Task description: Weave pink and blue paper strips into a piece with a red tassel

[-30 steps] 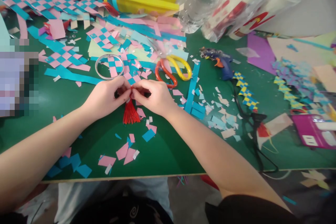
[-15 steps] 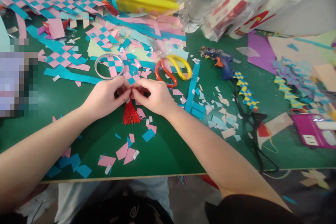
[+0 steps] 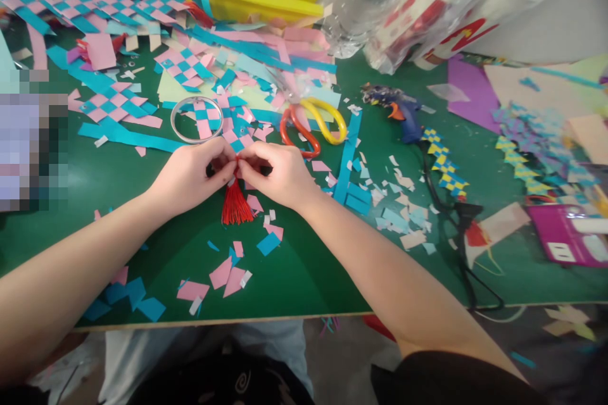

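My left hand (image 3: 192, 174) and my right hand (image 3: 280, 174) meet at the middle of the green table, thumb and forefinger of each pinched together. Between the fingertips is the top of a red tassel (image 3: 237, 204), whose threads hang down below and fan out. Just beyond the fingertips lies the end of a pink and blue woven paper strip (image 3: 237, 141); whether it is joined to the tassel is hidden by the fingers. A silver ring (image 3: 173, 120) rests beyond my left hand, on the woven paper.
Scissors with red and yellow handles (image 3: 323, 120) lie beyond my right hand. A glue gun (image 3: 403, 117) with a black cord is farther right. Paper scraps (image 3: 232, 275) are strewn about, and wrapped cups (image 3: 427, 6) lean at the back. A yellow folded piece (image 3: 266, 3) lies behind.
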